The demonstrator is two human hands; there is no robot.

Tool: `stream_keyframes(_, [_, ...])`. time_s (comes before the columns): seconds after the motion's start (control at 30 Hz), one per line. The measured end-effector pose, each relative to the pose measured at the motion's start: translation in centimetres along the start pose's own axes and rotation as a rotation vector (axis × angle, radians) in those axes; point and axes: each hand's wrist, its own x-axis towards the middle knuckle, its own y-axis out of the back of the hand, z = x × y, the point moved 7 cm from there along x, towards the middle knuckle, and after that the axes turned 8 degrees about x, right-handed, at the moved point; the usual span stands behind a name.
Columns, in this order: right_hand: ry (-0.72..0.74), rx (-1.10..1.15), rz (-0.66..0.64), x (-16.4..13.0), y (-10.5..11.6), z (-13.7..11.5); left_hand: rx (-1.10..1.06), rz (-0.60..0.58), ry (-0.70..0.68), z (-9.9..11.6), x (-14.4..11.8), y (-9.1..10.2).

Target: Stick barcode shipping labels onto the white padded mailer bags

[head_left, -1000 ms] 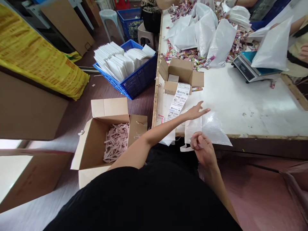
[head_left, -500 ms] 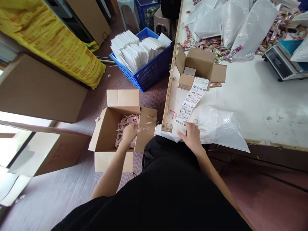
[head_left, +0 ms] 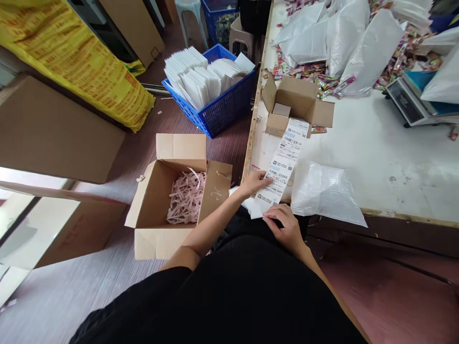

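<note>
Apparently, we're peeling labels: our left hand (head_left: 252, 185) touches the long white printed-paper strip (head_left: 288, 152), grip unclear; our right hand (head_left: 286, 225) pinches its near end, wanting steady tension next.

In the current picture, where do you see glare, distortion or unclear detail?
Head view: pale sheen on the floor at lower left; small glints on the bubble bag; shapes look stretched near the edges; fine print on the label strip is unreadable.
</note>
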Motion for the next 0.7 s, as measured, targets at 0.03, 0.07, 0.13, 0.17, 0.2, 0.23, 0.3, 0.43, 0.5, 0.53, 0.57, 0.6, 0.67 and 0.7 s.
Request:
stream_keyframes(0.03, [-0.024, -0.016, 0.053, -0.1, 1.1, 0.2, -0.057, -0.065, -0.007, 0.2, 0.2, -1.3])
stream_keyframes(0.07, [-0.066, -0.048, 0.141, 0.0, 2.5, 0.7, -0.106, -0.102, -0.024, 0.4, 0.0, -2.3])
stream_keyframes(0.13, [-0.167, -0.116, 0.346, 0.2, 5.7, 1.9, -0.157, -0.126, -0.082, 1.1, -0.9, -3.8])
stream_keyframes(0.17, [-0.207, -0.136, 0.414, 0.5, 7.0, 2.4, -0.162, -0.13, -0.114, 1.4, -1.5, -4.4])
stream_keyframes(0.2, [-0.229, -0.149, 0.442, 0.9, 8.0, 2.8, -0.159, -0.127, -0.14, 1.7, -2.1, -4.8])
stream_keyframes(0.23, [-0.232, -0.161, 0.434, 1.5, 8.5, 3.0, -0.154, -0.124, -0.153, 1.9, -2.6, -5.0])
stream_keyframes(0.3, [-0.186, -0.185, 0.371, 2.5, 8.5, 3.0, -0.171, -0.129, -0.123, 2.0, -3.3, -5.2])
stream_keyframes(0.43, [0.001, -0.209, 0.202, 3.0, 6.0, 1.7, -0.425, -0.16, 0.099, 1.1, -3.0, -5.1])
stream_keyframes(0.5, [0.042, -0.209, 0.127, 2.8, 4.9, 1.0, -0.53, -0.122, 0.2, 0.5, -2.3, -4.9])
stream_keyframes(0.53, [0.038, -0.213, 0.113, 2.8, 5.0, 0.5, -0.55, -0.072, 0.242, 0.1, -1.9, -4.6])
stream_keyframes(0.57, [0.021, -0.204, 0.111, 2.9, 5.6, -0.1, -0.561, 0.006, 0.276, -0.4, -1.3, -4.1])
stream_keyframes(0.6, [-0.004, -0.17, 0.119, 3.1, 6.6, -0.7, -0.569, 0.102, 0.299, -1.0, -0.8, -3.5])
stream_keyframes(0.67, [-0.025, -0.035, 0.219, 3.9, 10.3, -2.2, -0.583, 0.288, 0.312, -2.0, 0.0, -2.0])
stream_keyframes(0.7, [-0.006, 0.043, 0.33, 4.4, 12.8, -2.8, -0.589, 0.359, 0.306, -2.4, 0.4, -1.2])
